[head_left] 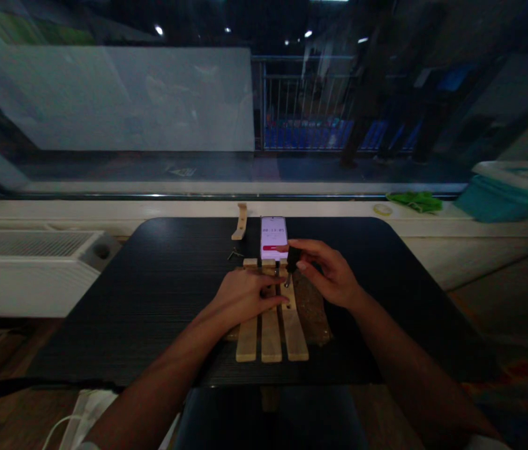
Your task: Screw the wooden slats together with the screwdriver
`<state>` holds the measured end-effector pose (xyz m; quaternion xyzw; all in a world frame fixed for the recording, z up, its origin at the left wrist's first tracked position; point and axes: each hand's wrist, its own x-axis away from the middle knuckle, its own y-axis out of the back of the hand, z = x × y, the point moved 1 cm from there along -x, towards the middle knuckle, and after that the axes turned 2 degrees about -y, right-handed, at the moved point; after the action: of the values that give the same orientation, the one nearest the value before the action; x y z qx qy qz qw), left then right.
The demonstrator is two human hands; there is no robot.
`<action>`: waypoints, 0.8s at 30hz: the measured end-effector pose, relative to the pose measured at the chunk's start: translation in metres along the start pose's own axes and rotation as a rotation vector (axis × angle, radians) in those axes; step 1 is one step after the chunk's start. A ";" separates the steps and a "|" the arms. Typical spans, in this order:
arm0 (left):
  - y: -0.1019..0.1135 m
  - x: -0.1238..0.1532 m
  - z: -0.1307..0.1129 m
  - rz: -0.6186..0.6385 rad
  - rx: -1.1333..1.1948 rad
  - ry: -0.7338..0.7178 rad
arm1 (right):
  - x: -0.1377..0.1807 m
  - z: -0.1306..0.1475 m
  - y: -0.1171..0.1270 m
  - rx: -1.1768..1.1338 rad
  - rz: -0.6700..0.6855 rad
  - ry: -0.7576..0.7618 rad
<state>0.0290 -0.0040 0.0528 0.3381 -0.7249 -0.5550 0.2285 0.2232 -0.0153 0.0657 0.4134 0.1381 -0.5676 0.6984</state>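
Observation:
Three light wooden slats (271,340) lie side by side, running away from me on a brown board (313,309). My left hand (247,294) rests across them, its thumb and forefinger apart on either side of a spot on the right slat. In my right hand (327,272) is a screwdriver (293,257) with a short black handle, pinched between fingers and thumb. Its metal shaft points down at the right slat, near a screw hole; whether the tip touches a screw I cannot tell. Under my left hand the slats' middle is hidden.
Past the slats a phone (273,232) with a lit timer lies on the black table (174,281). Left of it are a bent wooden piece (240,222) and some screws (234,254). A teal tub (507,197) and green cloth (416,201) sit on the windowsill (189,207).

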 end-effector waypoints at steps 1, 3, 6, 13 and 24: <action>0.001 0.000 0.000 -0.001 -0.005 0.007 | 0.000 -0.001 0.001 -0.012 -0.004 -0.015; 0.002 -0.001 -0.002 0.006 -0.015 0.021 | 0.001 -0.004 0.001 -0.037 -0.022 -0.042; 0.003 -0.001 -0.002 0.025 -0.016 0.043 | 0.002 -0.006 0.001 -0.062 -0.037 -0.064; 0.002 -0.001 -0.002 0.027 0.001 0.072 | 0.000 -0.004 0.000 -0.049 -0.062 -0.086; 0.004 -0.002 -0.003 0.028 0.015 0.107 | -0.002 -0.002 -0.003 -0.069 -0.109 -0.117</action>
<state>0.0315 -0.0038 0.0580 0.3587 -0.7204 -0.5274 0.2724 0.2204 -0.0122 0.0649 0.3468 0.1387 -0.6228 0.6874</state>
